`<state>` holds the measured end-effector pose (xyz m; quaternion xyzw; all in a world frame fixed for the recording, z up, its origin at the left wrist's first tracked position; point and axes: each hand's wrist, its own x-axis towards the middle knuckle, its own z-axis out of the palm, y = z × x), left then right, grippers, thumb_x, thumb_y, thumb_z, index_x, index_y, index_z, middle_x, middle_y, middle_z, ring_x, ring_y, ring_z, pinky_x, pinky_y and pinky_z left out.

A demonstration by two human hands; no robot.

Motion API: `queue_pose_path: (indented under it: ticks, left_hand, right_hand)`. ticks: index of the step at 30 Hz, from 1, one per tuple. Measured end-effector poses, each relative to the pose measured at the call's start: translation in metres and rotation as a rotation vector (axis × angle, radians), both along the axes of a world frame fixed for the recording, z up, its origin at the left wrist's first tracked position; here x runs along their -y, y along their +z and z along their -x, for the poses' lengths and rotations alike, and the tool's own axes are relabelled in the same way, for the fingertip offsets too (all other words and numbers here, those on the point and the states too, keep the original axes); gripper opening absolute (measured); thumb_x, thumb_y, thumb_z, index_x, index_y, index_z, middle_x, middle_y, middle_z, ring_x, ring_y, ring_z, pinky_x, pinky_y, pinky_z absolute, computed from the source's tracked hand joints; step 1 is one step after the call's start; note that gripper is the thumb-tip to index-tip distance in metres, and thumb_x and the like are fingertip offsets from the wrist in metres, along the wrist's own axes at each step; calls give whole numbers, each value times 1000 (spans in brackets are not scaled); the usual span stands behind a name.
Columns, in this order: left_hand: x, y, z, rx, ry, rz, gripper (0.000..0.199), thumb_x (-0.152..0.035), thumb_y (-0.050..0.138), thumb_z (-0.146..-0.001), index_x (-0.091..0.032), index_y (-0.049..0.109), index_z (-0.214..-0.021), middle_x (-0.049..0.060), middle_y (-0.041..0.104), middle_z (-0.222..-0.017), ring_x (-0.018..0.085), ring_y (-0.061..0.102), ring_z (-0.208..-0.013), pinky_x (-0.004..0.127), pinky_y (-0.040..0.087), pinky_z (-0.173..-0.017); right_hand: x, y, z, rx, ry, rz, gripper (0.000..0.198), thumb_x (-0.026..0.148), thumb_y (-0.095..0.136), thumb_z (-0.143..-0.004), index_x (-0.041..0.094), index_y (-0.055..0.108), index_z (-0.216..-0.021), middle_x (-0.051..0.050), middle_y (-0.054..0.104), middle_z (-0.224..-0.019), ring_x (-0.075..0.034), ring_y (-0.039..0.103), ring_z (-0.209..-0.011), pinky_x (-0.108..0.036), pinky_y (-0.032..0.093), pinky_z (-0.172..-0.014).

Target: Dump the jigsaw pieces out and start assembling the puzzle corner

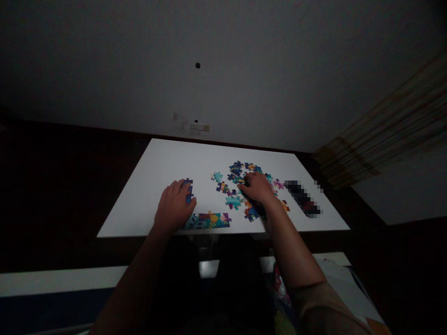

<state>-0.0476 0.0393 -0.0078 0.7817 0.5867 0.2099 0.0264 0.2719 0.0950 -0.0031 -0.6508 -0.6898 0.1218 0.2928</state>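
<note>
In the head view, the surface (132,204) is a smooth, matte white rectangle with straight edges. On it lie flat jigsaw pieces (232,201) with rounded knobs and sockets, printed in teal, navy, purple, orange and yellow. They form a loose cluster right of the middle, some overlapping. Near the edge closest to the person, a joined strip (211,220) runs sideways; a short blue column (189,184) rises at its left, and whether the 2 connect beneath the fingers cannot be told.

The left hand (175,204) lies palm down, fingers extended and thumb apart, over the column. The right hand (259,187) bends over the cluster, fingers curled, thumb out to the side; whether it pinches a piece cannot be told.

Counted: 2 hands, 1 surface, 1 strip, 1 column; the loose pieces overlap too much to number. There is also 1 dark, pixelated oblong (302,199) at the right, 1 plain wall (261,93) with 2 dark holes and 1 pale socket plate (199,127) in 3 sections, and 1 stringy, striped curtain (380,121).
</note>
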Motion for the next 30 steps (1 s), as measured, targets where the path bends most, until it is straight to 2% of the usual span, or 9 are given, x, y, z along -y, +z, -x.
queue_pose_path:
  ticks: [2, 4, 8, 11, 16, 20, 26, 30]
  left_hand:
    - [-1, 0, -1, -11, 2, 2, 46, -35, 48, -86, -21, 50, -131, 11, 46, -140, 32, 39, -131, 50, 28, -111]
    - [-1, 0, -2, -17, 9, 8, 46, -35, 47, -86, -21, 50, -130, 11, 46, -140, 32, 39, -131, 50, 28, -111]
    - [-3, 0, -3, -10, 13, 34, 47, -35, 47, -86, -22, 48, -131, 9, 46, -141, 32, 38, -131, 50, 28, -112]
    - [-4, 0, -4, -3, 11, 43, 47, -36, 46, -86, -22, 48, -131, 9, 45, -141, 31, 38, -132, 50, 28, -111]
    - [-5, -1, -4, -9, -3, 27, 47, -37, 45, -87, -21, 48, -131, 10, 46, -140, 31, 39, -131, 49, 29, -111]
    - [-6, -1, -4, -11, -1, 24, 46, -37, 46, -86, -23, 49, -130, 9, 47, -140, 30, 40, -130, 49, 29, -111]
    - [-4, 0, -4, -14, 0, 30, 47, -38, 46, -86, -24, 49, -131, 8, 46, -141, 30, 40, -131, 49, 30, -111]
    - [-4, 1, -5, -10, -5, 33, 48, -41, 45, -87, -21, 49, -131, 10, 46, -140, 30, 40, -130, 49, 31, -110]
  right_hand:
    - [0, -4, -1, 122, 35, -18, 24, 43, 72, -67, 26, 63, -81, -11, 63, -92, -32, 51, -99, -50, 36, -93]
    - [3, -5, -3, 128, 39, -13, 23, 42, 69, -70, 26, 62, -84, -10, 63, -90, -30, 54, -93, -47, 39, -87]
    - [13, 0, -14, -33, -18, 25, 15, 40, 61, -78, 26, 59, -84, -6, 65, -82, -24, 57, -74, -39, 43, -68]
    - [23, 7, -24, -171, -71, 5, 15, 40, 61, -78, 26, 61, -83, -4, 65, -76, -21, 58, -67, -37, 43, -62]
    - [41, 8, -38, -384, -153, 49, 20, 40, 62, -75, 24, 68, -86, -5, 68, -72, -22, 60, -64, -37, 45, -58]
    - [47, 3, -45, -466, -205, 57, 23, 39, 63, -72, 24, 71, -86, -7, 69, -74, -25, 63, -67, -40, 49, -60]
    - [57, 1, -54, -444, -221, 30, 26, 38, 59, -74, 24, 72, -92, -7, 70, -80, -24, 63, -70, -37, 49, -61]
    - [69, -3, -58, -391, -290, -52, 30, 38, 55, -78, 24, 70, -98, -7, 69, -88, -23, 62, -71, -36, 47, -60]
